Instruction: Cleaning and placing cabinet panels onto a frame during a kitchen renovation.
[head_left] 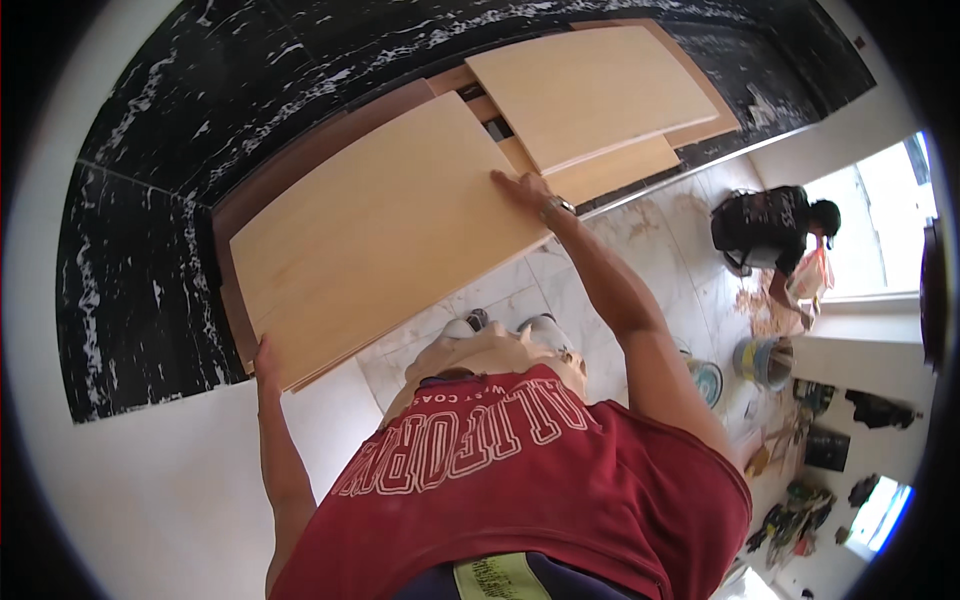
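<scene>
Plywood fills most of our view: we hold a large pale wooden panel [385, 235] tilted up against the black marbled wall [140, 200]. Our left hand [266, 357] clasps its lower corner from beneath, fingers curled round the edge. Our right hand [527, 186] lies flat and spread on the opposite corner, wrist with a watch just behind it, pressing the board rather than gripping it.

Behind the panel we see a darker brown sheet [300, 160], and higher up more pale panels [595, 90] already lean against the same wall, overlapping one another. So, by our judgement, part of the stacking is done: several boards stand in place, and this one is close to the wall but not yet let go; it seems we have yet to settle it and free both hands.

Below us lies a white marble floor [480, 295]. To our right another person [770, 230] crouches over sawdust, with a bucket [765, 360] and scattered tools [800, 500] near.
</scene>
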